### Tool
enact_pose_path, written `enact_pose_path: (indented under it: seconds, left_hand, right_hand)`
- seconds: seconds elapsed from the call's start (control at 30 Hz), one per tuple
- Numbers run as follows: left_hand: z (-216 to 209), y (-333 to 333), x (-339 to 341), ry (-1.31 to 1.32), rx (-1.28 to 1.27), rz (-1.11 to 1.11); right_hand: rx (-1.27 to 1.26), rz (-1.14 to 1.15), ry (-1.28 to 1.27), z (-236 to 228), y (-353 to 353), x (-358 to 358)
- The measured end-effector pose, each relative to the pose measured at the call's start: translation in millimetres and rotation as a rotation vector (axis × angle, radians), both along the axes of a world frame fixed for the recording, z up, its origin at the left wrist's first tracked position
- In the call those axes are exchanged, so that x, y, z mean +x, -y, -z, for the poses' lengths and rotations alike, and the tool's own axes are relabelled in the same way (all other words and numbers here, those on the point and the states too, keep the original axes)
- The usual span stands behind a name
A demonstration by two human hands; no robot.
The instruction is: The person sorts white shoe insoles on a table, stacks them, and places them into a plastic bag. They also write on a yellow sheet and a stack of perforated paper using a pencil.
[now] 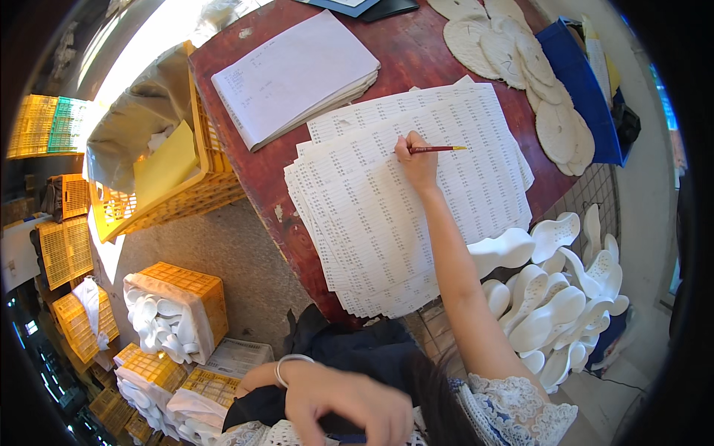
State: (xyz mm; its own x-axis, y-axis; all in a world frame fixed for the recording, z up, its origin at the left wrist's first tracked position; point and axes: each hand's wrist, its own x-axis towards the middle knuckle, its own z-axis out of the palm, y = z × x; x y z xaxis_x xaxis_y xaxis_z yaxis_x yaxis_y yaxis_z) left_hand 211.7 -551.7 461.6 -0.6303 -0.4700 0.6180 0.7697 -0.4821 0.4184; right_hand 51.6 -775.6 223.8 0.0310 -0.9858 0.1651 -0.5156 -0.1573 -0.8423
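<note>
My right hand point(418, 160) is closed around a dark red pen point(435, 149) with a yellow end. It rests on the upper part of a fanned stack of printed sheets point(372, 215) covered with rows and columns. In front of my body, at the lower edge, hovers my left hand point(346, 398), slightly blurred, a white bangle point(288, 363) at its wrist. Its thumb and fingers are apart, and nothing shows in them. Left of the printed sheets lies a thick pile of white paper point(297, 70) with faint writing on top. Both stacks lie on a worn red table point(260, 175).
Round cream fabric pads point(556, 134) cover the table's right side beside a blue bin point(576, 89). White insole-shaped pieces point(547, 320) are heaped at the near right. Left of the table stand a lined yellow crate point(212, 175) and several crates, some holding white pieces point(160, 323).
</note>
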Motion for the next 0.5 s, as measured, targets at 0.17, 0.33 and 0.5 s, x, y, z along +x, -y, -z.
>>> enact_pose_path:
  seconds: [0.17,0.33,0.5]
  left_hand:
    - [118.6,-15.9,-13.3,1.799,-0.146,-0.854]
    - [206.1,-61.5,-11.3,2.033,-0.805,-1.029]
    - [217.0,-69.1,-6.1,2.025,-0.776,-1.017]
  right_hand:
    - [-0.032,0.018,0.014,6.0,2.8,-1.8]
    - [-0.044,0.025,-0.047,4.3,3.5,-0.9]
    - [0.009,-0.006,0.066,-9.4,11.2,-11.5]
